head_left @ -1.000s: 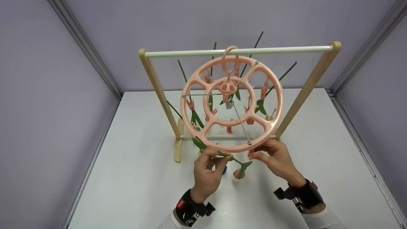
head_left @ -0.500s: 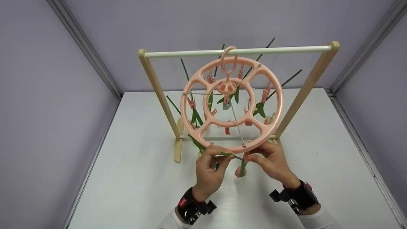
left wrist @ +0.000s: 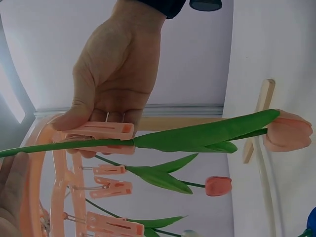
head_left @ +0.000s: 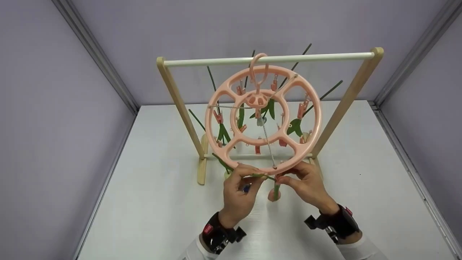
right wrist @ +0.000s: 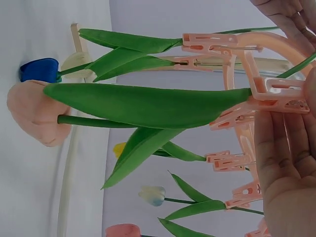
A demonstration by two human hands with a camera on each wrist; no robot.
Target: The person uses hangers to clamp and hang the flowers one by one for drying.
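Note:
A round pink clip hanger hangs by its hook from the white bar of a wooden rack. At its near rim my left hand pinches the green stem of a peach tulip, whose flower hangs below the rim. My right hand pinches a pink clip on the rim, right at that stem. In the right wrist view the clip sits where the stem meets its long leaf. Whether the clip's jaws grip the stem is unclear.
Several other tulips hang from clips on the hanger, among them a blue one and a white one. The rack's legs stand on a white table between purple walls.
My hands have drawn together at the near rim. The peach tulip swung from slanting right to hanging straight down. The hanger has turned slightly.

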